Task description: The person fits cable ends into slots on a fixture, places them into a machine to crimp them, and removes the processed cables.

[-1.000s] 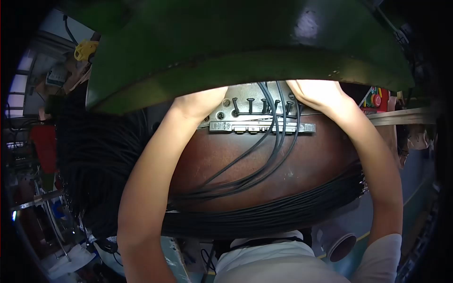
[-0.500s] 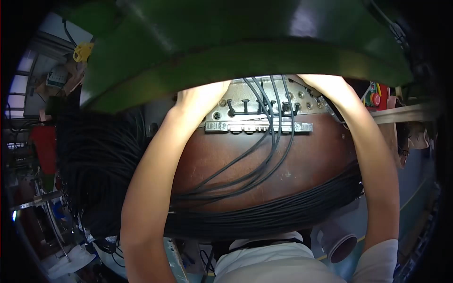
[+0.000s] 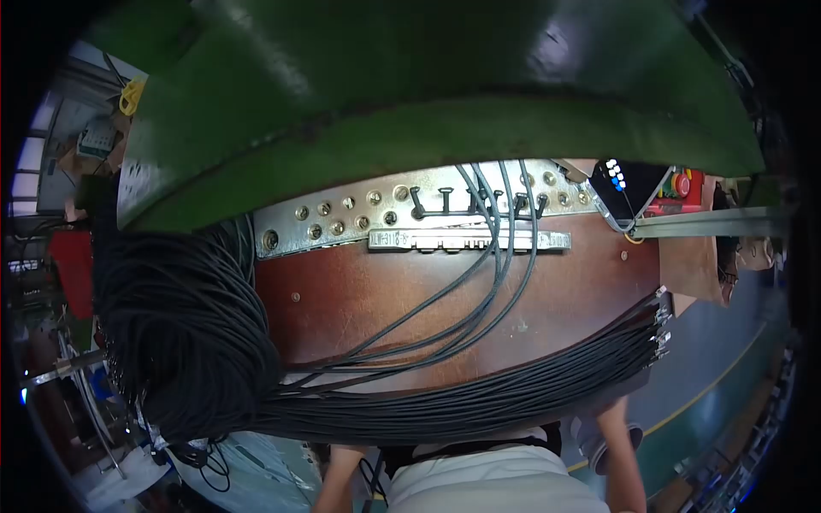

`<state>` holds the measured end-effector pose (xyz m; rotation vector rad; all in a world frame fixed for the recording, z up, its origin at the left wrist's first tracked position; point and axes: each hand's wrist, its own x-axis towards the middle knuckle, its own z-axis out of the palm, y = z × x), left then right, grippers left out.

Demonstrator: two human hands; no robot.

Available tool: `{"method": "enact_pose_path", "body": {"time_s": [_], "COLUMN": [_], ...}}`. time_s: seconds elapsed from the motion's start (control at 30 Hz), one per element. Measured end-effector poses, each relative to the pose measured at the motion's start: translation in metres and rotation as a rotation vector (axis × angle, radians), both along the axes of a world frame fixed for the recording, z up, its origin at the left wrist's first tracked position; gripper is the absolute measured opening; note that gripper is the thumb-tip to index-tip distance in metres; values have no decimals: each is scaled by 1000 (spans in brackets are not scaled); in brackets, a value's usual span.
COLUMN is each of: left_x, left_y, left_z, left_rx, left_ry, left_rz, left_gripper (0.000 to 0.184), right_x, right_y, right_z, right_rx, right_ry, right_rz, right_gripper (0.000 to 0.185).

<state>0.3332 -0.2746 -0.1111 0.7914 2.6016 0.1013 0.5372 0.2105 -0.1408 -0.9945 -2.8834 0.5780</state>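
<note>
Both my hands are down at the near edge of a brown tabletop. Of my left hand only the wrist part shows below a long bundle of black cables; its fingers are hidden. My right hand is by the bundle's right part, fingers also hidden. Several separate black cables curve up from the left to a metal mold block marked with raised characters. They pass over it and black hooked pegs, then disappear under a green machine guard.
A large coil of black cables lies at the left. Behind the mold runs a metal plate with holes. A dark-screened device and a red box with a button are at the right, beside a pale bar.
Both my hands have left the area under the green guard and come down toward my body, below the cable bundle. The cables over the mold stay in place.
</note>
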Motion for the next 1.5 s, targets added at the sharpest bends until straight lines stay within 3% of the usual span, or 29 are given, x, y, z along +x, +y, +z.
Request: {"method": "enact_pose_path", "body": {"time_s": [0.07,0.17,0.2,0.3,0.43,0.47,0.57,0.67,0.73,0.77,0.8,0.83,0.87,0.9,0.93,1.0,1.07,1.1,1.13,1.2,1.3,1.4,1.5], "left_x": [-10,-33,-36,-36,-34,-33,-30,-28,-36,-41,-41,-42,-50,-61,-65,-72,-78,-77,-77,-73,-73,-80,-94], "left_y": [11,30,31,34,32,29,23,27,46,59,68,77,81,86,97,130,181,200,212,216,210,213,217], "left_z": [1,28,34,26,19,14,6,10,34,57,83,109,133,152,164,179,180,178,173,166,154,150,148], "left_rx": [-27,-97,-121,-69,-11,-26,-24,-68,31,82,129,178,207,232,418,777,761,630,463,398,374,404,597], "left_ry": [12,-297,-368,-192,124,137,50,209,-83,-228,-240,-251,-556,-863,-788,-627,-123,-28,108,206,378,391,272], "left_rz": [14,132,151,75,-76,-80,-2,-110,107,215,120,23,-32,-89,-140,-250,-437,-489,-521,-462,-465,-505,-402], "left_gripper": [35,41,42,38,30,30,32,34,39,42,46,51,53,55,55,57,75,79,81,79,68,55,43], "right_x": [56,9,6,-42,-35,-35,-47,-54,-61,-63,-74,-79,-84,-100,-122,-171,-247,-282,-312,-345,-343,-314,-261], "right_y": [-7,-16,-14,-21,-17,-17,-22,-22,-16,-11,-4,17,38,42,36,12,-8,-5,-2,-8,-4,-3,8], "right_z": [-75,-37,-29,27,14,12,20,34,55,84,128,159,186,219,241,253,222,211,186,160,153,163,178], "right_rx": [107,-255,-205,-171,20,177,75,-51,-1,-192,-382,-484,-577,-861,-1147,-1218,-608,-245,-159,-170,-207,490,429], "right_ry": [-392,40,-98,-149,-107,-168,-63,-87,-89,-107,-124,-371,-619,-554,-480,28,448,374,277,529,483,361,523], "right_rz": [209,-95,-55,22,129,219,154,53,109,39,-31,216,464,497,522,389,398,465,422,671,512,635,574], "right_gripper": [48,48,41,32,32,32,29,27,25,25,25,25,26,24,23,31,26,28,26,25,23,19,15]}}
